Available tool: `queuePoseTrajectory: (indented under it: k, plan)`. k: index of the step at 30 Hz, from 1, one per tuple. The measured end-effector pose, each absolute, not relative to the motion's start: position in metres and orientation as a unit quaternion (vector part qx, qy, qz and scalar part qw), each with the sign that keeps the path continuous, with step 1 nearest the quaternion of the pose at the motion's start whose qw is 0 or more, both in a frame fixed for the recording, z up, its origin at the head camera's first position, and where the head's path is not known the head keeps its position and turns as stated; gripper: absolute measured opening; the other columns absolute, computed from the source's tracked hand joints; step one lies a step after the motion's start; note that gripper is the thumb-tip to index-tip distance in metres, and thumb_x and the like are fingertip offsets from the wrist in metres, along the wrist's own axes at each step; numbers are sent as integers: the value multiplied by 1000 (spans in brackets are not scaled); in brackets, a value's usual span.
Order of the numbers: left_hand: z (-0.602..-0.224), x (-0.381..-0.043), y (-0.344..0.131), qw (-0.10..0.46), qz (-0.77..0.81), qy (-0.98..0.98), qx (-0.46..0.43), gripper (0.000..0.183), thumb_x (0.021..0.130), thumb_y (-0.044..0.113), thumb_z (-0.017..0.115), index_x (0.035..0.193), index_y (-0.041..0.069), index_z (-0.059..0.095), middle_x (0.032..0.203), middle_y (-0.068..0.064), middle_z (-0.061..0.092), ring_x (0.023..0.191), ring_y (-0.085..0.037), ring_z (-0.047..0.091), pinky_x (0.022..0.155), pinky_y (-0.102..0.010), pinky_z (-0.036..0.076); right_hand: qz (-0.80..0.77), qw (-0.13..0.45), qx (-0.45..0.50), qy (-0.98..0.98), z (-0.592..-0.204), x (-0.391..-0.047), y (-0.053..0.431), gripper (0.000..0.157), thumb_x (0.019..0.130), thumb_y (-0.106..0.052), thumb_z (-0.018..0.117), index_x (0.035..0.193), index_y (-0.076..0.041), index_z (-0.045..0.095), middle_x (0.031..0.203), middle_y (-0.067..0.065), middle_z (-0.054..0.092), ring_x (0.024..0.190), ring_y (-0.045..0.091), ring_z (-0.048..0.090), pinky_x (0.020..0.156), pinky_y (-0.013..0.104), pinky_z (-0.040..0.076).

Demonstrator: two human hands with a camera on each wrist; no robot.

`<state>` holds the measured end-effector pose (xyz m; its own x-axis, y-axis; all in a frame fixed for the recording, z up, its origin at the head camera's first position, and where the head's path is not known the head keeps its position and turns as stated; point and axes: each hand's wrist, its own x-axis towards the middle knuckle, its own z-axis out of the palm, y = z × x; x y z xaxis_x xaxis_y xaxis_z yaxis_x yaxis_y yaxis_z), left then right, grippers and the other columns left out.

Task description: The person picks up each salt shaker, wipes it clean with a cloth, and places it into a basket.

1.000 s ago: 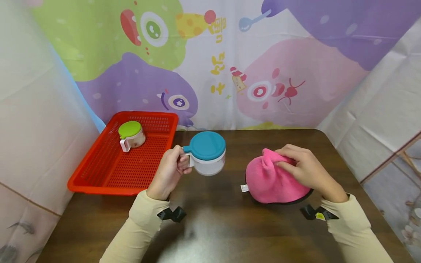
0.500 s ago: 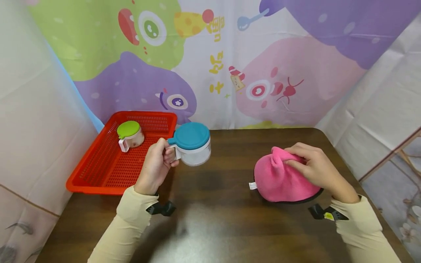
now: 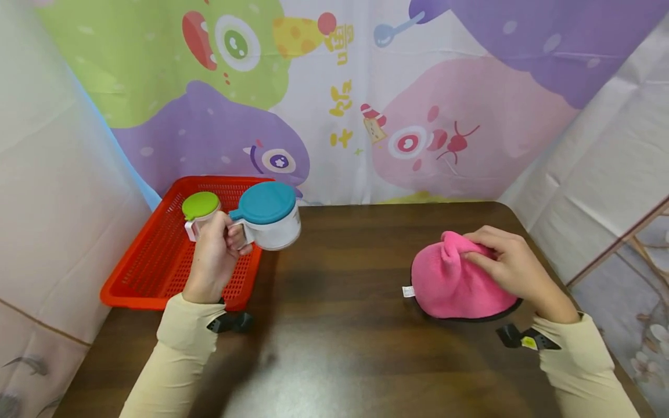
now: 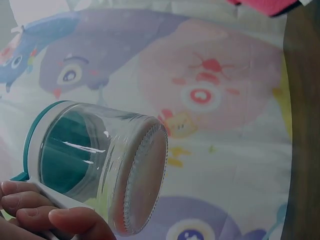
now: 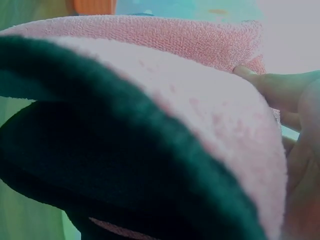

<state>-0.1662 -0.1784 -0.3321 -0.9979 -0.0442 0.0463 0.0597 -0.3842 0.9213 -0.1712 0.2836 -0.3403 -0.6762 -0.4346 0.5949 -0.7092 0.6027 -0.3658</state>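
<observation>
My left hand [image 3: 213, 255] grips the white handle of a seasoning jar [image 3: 274, 232] with a blue lid. The jar is held up over the right side of a red basket [image 3: 125, 299]. Its clear glass body and ribbed base [image 4: 145, 175] show in the left wrist view. Behind my left hand, inside the basket, stands a smaller jar with a green lid [image 3: 201, 205], partly hidden. At the right, my right hand [image 3: 509, 264] pinches the top of a pink terry cloth [image 3: 460, 290] with a dark edge and a white tag. Its dark underside [image 5: 90, 155] shows in the right wrist view.
The brown wooden table [image 3: 340, 348] runs between the two hands. A cartoon-print curtain [image 3: 345, 168] hangs along the back edge, and pale sheets close off both sides.
My left hand has carried the blue-lidded seasoning jar left and slightly up, from the table's middle to the basket. My right hand and the pink cloth have shifted a little to the right.
</observation>
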Motion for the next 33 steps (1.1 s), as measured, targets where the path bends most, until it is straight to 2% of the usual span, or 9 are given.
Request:
queuePoseTrajectory:
  k: [12, 19, 33]
  plan:
    - [-332, -170, -207, 58, -839, -540, 1, 35, 95, 11, 25, 61, 14, 36, 57, 3, 31, 61, -20, 15, 57, -29, 23, 295, 237, 317, -870, -340, -172, 292, 33, 66, 10, 79, 93, -9, 74, 83, -3, 66, 79, -7, 51, 69, 9, 40]
    - [-330, -174, -218, 66, -840, -539, 2, 34, 96, 12, 27, 63, 14, 37, 58, 3, 32, 61, -20, 16, 56, -27, 26, 293, 243, 321, -867, -339, -172, 298, 34, 64, 12, 79, 91, -8, 73, 82, -3, 66, 78, -8, 50, 69, 9, 39]
    - [-326, -179, -232, 73, -841, -537, 13, 33, 96, 13, 27, 65, 14, 36, 60, 3, 33, 62, -20, 15, 57, -30, 23, 294, 244, 312, -870, -339, -173, 304, 33, 64, 13, 78, 90, -7, 74, 81, -1, 66, 77, -8, 50, 69, 8, 39]
